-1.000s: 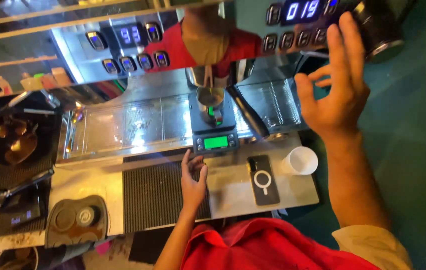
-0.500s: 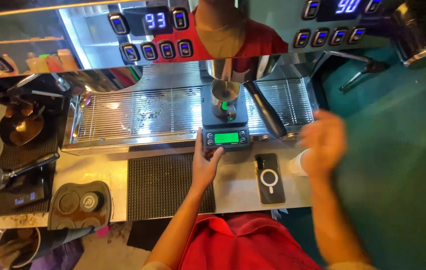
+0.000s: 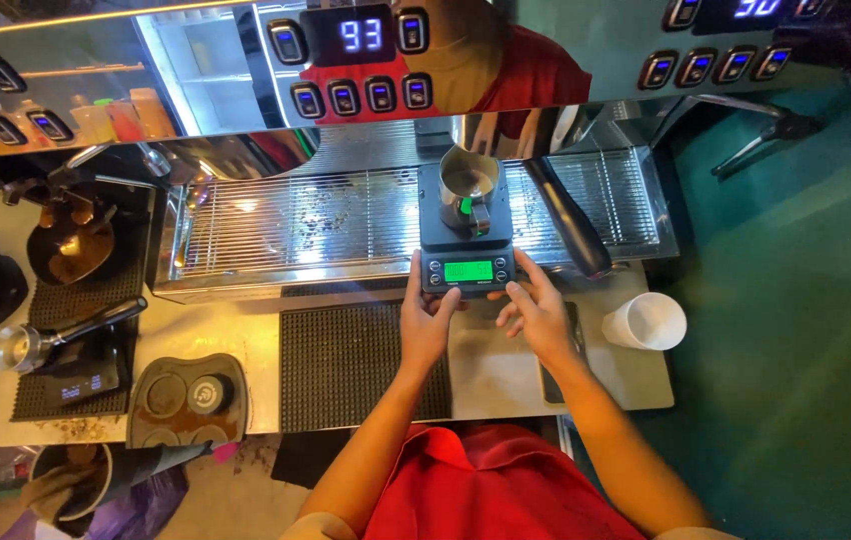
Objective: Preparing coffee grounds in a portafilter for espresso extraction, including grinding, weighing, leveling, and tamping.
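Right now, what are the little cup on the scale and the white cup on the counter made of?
The little cup looks like shiny metal, probably steel: it is silvery and reflects light. The white cup looks like matte plastic or paper; I cannot tell which. The scale under both hands looks like black plastic with a glowing green screen.

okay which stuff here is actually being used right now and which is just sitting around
In use: left hand and right hand on the black scale, metal cup on it, drip tray.
Lying about: white cup, portafilter, rubber mat, tamping station.
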